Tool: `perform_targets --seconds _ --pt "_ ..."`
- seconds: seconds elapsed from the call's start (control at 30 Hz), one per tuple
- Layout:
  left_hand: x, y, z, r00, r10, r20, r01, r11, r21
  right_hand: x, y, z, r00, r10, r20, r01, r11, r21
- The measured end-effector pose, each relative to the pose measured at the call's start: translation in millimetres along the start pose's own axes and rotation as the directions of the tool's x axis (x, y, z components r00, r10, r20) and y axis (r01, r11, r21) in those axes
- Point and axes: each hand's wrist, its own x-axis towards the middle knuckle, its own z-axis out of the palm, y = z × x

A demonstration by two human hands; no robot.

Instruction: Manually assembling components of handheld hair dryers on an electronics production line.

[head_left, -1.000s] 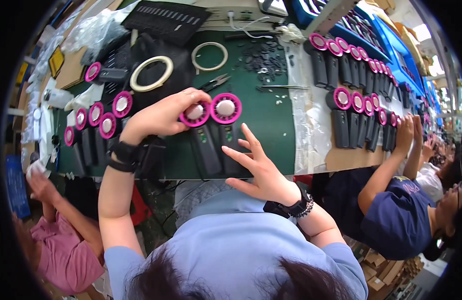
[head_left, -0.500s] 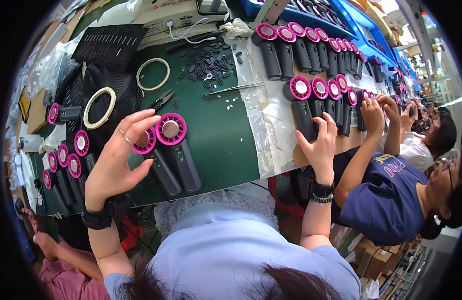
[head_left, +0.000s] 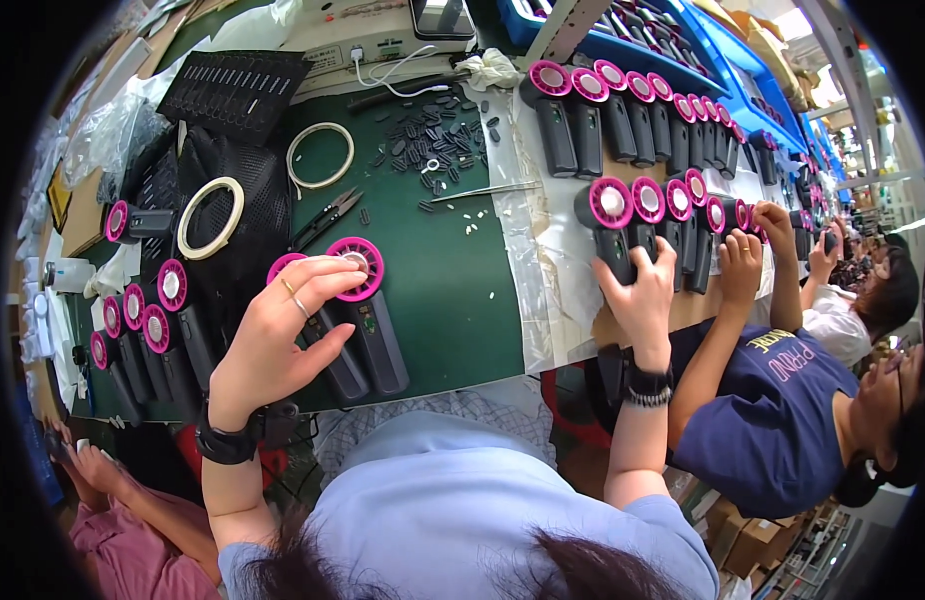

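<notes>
Your left hand sits left of centre in the frame, fingers curled loosely over two handheld fans that lie side by side on the green mat. Its fingertips touch the pink ring of the right-hand fan; it presses rather than grips. Your right hand reaches to the right of centre and closes around the dark handle of another pink-headed fan, the first in a row lying on clear plastic sheeting. Above your left hand lie small snips and two rolls of tape. More fans line the left edge. At the right, a person in a navy shirt handles fans too.
</notes>
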Motion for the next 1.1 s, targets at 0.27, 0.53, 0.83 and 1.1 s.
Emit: perform_targets --seconds 0.27,0.53,0.83,1.1 --pt "14 16 14 0.995 0.090 0.042 -0.096 0.976 0.195 -57 -87 -36 0.892 -0.314 0.325 0.138 0.873 0.467" --pt "51 29 40 0.926 -0.056 0.373 -0.074 0.943 0.325 -69 -125 10 0.921 -0.297 0.252 0.194 0.910 0.366" --pt "68 14 35 0.918 -0.001 0.397 -0.186 0.882 0.432 -63 -115 7 0.935 -0.332 0.126 0.170 0.730 0.662" --pt "62 16 31 0.921 -0.017 0.389 -0.227 0.788 0.572 11 39 -14 0.915 0.057 -0.400 -0.054 0.998 0.019"
